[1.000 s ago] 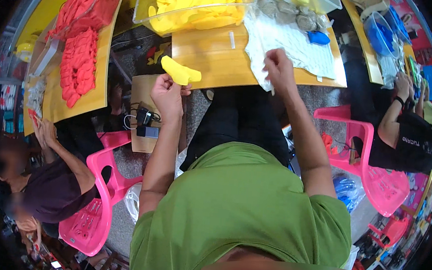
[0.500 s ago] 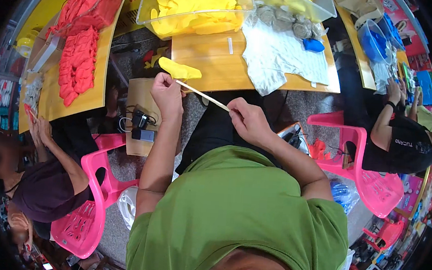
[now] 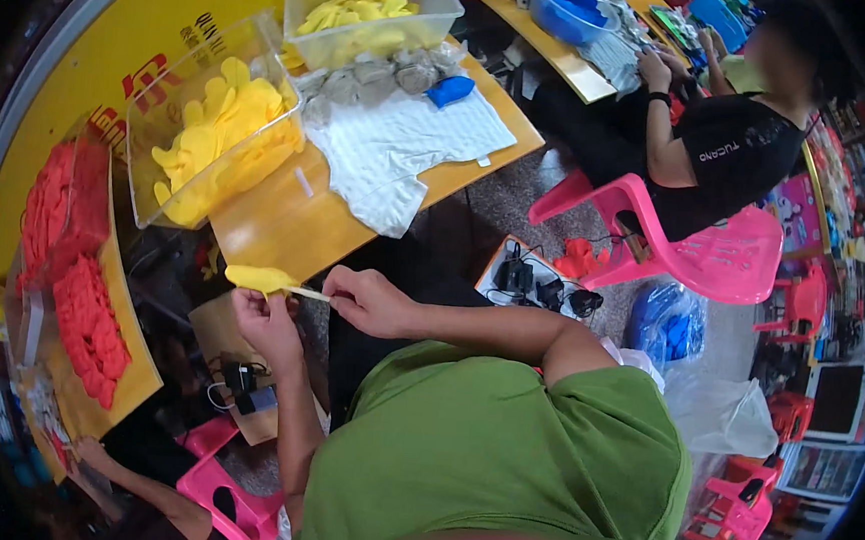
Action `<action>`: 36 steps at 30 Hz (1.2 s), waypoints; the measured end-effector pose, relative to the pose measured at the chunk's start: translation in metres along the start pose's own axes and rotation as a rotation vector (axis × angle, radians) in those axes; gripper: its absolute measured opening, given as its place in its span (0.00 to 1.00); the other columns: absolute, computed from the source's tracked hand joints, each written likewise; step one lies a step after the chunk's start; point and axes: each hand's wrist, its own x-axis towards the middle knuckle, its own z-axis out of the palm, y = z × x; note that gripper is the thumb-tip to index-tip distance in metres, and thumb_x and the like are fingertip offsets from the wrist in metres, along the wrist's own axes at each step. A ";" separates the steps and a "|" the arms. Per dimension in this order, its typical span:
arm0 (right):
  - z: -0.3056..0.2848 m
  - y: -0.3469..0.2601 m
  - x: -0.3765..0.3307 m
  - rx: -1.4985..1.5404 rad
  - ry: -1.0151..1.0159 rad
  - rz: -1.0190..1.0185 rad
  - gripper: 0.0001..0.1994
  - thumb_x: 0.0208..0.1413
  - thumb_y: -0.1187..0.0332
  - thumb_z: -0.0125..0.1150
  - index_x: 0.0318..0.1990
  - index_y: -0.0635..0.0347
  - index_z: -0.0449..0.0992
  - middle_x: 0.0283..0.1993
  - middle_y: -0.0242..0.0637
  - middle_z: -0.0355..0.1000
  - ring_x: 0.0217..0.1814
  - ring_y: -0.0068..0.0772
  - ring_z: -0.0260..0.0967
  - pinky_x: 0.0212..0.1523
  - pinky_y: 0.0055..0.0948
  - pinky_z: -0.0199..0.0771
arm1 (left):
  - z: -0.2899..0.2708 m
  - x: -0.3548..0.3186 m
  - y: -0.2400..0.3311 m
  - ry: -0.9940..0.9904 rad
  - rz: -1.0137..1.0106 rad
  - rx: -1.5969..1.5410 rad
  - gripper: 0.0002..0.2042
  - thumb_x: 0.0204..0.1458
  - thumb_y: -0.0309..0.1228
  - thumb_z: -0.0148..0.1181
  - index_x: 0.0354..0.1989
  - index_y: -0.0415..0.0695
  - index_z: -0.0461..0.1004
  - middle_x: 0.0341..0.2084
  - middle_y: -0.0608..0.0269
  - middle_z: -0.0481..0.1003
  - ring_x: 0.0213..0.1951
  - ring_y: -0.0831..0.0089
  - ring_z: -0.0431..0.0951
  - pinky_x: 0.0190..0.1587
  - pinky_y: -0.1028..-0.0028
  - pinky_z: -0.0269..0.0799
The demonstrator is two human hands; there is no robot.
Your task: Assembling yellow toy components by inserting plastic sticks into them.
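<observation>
A soft yellow fabric piece (image 3: 258, 278), long with a rounded end, is pinched in my left hand (image 3: 270, 327) just off the table's near edge. My right hand (image 3: 368, 304) grips a thin pale stick (image 3: 308, 293) close to the fingers. The stick's far end meets the yellow piece at my left fingers; how deep it reaches inside is hidden. Beyond my hands stands a clear plastic box (image 3: 136, 179) heaped with similar yellow pieces (image 3: 226, 135). On the wooden table (image 3: 290, 222) lies a white striped cloth (image 3: 386, 146), with grey bundles (image 3: 376, 80) and a blue piece (image 3: 450, 92) along its far side.
A second clear box (image 3: 435, 19) holds more yellow pieces at the back. Red pieces (image 3: 92, 332) are piled on a side table at left, near a co-worker's arm (image 3: 142, 480). Another person (image 3: 732, 150) sits right on a pink chair (image 3: 675, 247). Chargers fill a floor box (image 3: 527, 277).
The view has turned toward the right. My hands have come closer together, and less of the stick shows between them. The yellow piece stays in my left hand.
</observation>
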 end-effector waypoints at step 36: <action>-0.009 -0.019 -0.011 0.348 -0.228 0.184 0.04 0.56 0.72 0.51 0.33 0.62 0.69 0.18 0.26 0.62 0.20 0.15 0.58 0.21 0.19 0.59 | -0.032 -0.002 0.064 -0.026 0.103 -0.171 0.04 0.48 0.23 0.61 0.28 0.37 0.72 0.24 0.72 0.70 0.27 0.86 0.68 0.31 0.85 0.64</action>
